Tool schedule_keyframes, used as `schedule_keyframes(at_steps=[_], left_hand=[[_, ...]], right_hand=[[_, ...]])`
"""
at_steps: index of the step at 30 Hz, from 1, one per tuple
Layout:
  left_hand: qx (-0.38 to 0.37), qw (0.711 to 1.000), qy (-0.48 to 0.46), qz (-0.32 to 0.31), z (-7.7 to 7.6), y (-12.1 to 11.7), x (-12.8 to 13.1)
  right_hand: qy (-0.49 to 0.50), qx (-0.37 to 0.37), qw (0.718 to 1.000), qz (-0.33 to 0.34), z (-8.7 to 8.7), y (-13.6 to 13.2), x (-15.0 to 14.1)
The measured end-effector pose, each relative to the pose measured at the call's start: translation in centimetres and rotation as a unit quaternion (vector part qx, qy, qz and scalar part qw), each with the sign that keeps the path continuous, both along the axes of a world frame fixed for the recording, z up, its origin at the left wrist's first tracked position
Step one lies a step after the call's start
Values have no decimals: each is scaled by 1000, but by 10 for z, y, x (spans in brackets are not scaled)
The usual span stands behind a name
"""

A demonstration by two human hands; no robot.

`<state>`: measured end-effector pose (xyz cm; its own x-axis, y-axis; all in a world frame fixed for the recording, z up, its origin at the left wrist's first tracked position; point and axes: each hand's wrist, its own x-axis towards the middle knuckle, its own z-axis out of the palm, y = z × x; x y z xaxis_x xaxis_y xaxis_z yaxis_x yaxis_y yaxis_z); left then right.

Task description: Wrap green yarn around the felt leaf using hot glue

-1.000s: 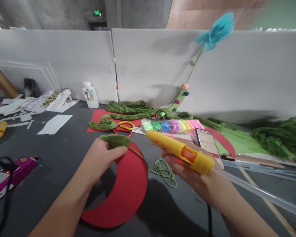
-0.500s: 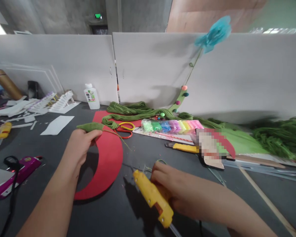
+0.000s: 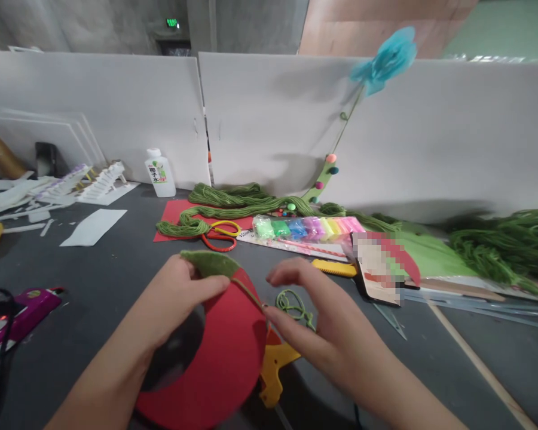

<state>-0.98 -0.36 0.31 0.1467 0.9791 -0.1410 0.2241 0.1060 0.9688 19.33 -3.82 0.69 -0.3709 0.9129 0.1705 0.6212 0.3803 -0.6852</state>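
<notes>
My left hand (image 3: 174, 298) pinches the upper end of a red paper crescent (image 3: 233, 346), its thumb pressed on the front. Green yarn (image 3: 210, 263) is wrapped over that tip, and a loose strand runs along the outer edge toward my right hand (image 3: 327, 322). That hand is open, thumb and forefinger apart; the thumb tip is close to the strand, though contact is unclear. Curls of yarn (image 3: 291, 303) lie behind its fingers. Below, a yellow glue gun (image 3: 275, 367) rests on the table, partly hidden by the crescent.
Yellow-red scissors (image 3: 219, 236), skeins of green yarn (image 3: 237, 197) and coloured clay packs (image 3: 309, 228) lie behind. Right of them are a yellow cutter (image 3: 334, 267) and a phone (image 3: 376, 269). A purple power strip (image 3: 22, 322) is at left, a white bottle (image 3: 160, 173) by the partition.
My right hand has put the glue gun down on the table and come back, empty, beside the crescent. My left hand moved the crescent left, then back toward the middle.
</notes>
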Motion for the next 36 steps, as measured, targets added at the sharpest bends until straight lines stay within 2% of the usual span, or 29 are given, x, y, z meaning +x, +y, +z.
schedule_keyframes(at_steps=[1, 3, 5, 6, 9, 12, 17, 36], left_hand=[[-4, 1000, 0, -24, 1, -3, 4], [-12, 999, 4, -52, 2, -8, 10], [-13, 998, 16, -54, 1, -9, 13], [-15, 998, 18, -55, 1, -10, 14], [-22, 998, 13, -64, 0, -9, 13], [-53, 994, -12, -99, -1, -10, 14], [-98, 984, -55, -136, -2, -12, 16], [-113, 985, -45, -124, -2, -16, 21]], right_hand=[[57, -27, 998, -16, 2, -1, -2], [129, -121, 984, -6, 4, -3, -6], [142, -200, 969, 1, 4, -3, -8], [133, -212, 968, -7, 4, -2, -8], [84, -171, 981, -36, 6, 1, -4], [53, -113, 991, -49, 10, 5, 2], [57, -58, 996, -39, 16, 7, 4], [65, -70, 995, -38, 14, 10, 3]])
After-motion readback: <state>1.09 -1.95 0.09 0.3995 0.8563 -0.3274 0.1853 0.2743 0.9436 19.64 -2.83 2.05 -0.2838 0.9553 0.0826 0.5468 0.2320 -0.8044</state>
